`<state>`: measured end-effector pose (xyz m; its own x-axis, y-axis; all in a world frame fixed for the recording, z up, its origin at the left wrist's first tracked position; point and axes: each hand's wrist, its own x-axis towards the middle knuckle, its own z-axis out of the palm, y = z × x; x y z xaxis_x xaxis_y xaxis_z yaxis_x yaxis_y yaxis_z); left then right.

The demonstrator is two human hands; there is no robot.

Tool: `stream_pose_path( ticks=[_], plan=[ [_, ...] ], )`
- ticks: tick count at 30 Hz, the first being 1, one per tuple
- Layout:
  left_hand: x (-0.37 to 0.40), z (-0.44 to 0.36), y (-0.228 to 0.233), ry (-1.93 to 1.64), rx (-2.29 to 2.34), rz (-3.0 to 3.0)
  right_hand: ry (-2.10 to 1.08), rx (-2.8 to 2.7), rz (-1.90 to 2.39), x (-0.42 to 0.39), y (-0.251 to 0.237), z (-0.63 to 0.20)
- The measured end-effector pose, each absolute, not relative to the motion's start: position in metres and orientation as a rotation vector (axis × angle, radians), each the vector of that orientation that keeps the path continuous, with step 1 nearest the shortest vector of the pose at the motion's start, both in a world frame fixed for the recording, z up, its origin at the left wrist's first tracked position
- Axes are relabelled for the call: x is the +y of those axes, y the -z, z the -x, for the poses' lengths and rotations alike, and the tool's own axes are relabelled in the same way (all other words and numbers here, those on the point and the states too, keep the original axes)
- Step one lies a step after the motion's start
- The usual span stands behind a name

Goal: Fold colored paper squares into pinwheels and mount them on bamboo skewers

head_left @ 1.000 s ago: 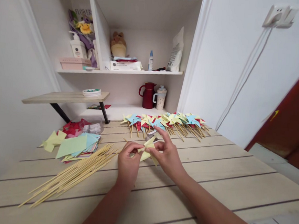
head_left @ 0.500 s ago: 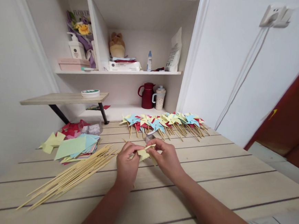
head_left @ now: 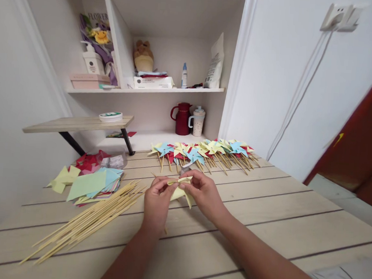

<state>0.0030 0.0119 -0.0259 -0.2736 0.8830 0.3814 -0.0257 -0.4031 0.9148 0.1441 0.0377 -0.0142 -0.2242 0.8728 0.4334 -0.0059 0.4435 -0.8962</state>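
Note:
Over the middle of the table, a pale yellow paper pinwheel (head_left: 178, 193) with bent blades is held between both hands. My left hand (head_left: 157, 197) pinches its left side between thumb and fingers. On the other side, my right hand (head_left: 203, 193) is closed on a folded blade near the centre. A grey tape roll (head_left: 185, 169) sits just behind the fingers, partly hidden by them. One stick lies under my left hand, mostly covered. Left of the hands is a bundle of bamboo skewers (head_left: 92, 218).
Finished paper pinwheels on sticks (head_left: 204, 151) lie along the table's back edge. At left are stacked coloured paper squares (head_left: 87, 185), a yellow cut paper (head_left: 63, 179) and a clear box (head_left: 115, 159). A small raised stand (head_left: 77, 124), a red jug (head_left: 183, 120) and a cup (head_left: 198, 122) stand behind.
The yellow pinwheel has turned and its blades have shifted, one now pointing down to the right. Both hands have drawn closer together around its centre.

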Motion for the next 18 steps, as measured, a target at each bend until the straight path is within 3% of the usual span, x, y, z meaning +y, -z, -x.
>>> stream_pose_path(
  ticks=[6, 18],
  plan=[
    [0.010, -0.003, 0.025, -1.816, 1.149, -1.310, -1.073, -1.524, 0.765, 0.035, 0.012, -0.144],
    [0.000, -0.002, 0.016, -1.956, 1.223, -1.748, -0.583, -1.699, 0.842, 0.023, 0.008, -0.147]
  ],
)
